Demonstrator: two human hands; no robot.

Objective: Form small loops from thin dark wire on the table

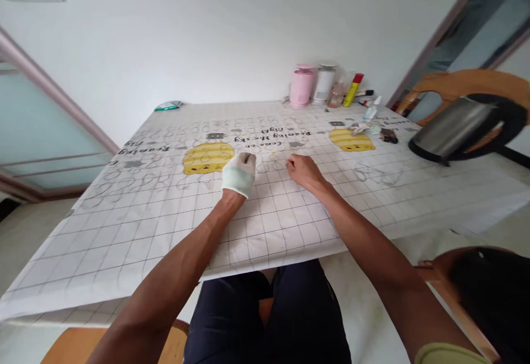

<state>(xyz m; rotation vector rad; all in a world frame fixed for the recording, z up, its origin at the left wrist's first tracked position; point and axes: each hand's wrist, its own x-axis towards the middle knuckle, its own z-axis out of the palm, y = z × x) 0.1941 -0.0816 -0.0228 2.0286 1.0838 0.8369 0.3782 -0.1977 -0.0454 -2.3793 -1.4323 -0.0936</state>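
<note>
My left hand (pixel 240 172), in a white glove with a pale green cuff, is closed in a fist just over the table, beside a printed yellow balloon figure. My right hand (pixel 304 170), bare, is closed too, a short way to the right. What either hand pinches, if anything, is too small or hidden to make out. Faint thin loops (pixel 269 164) lie on the tablecloth (pixel 265 226) between and behind the hands. Many similar pale loops (pixel 124 179) spread over the left part of the table. To the right lies a loose tangle of thin pale strands (pixel 376 174).
At the back stand a pink device (pixel 301 86), a white one (pixel 324 84), a pinkish bottle (pixel 335 95) and a yellow-red tube (pixel 353 90). A small clear bottle (pixel 372 109) and a steel kettle (pixel 457 126) are at right. A green packet (pixel 168 106) lies back left.
</note>
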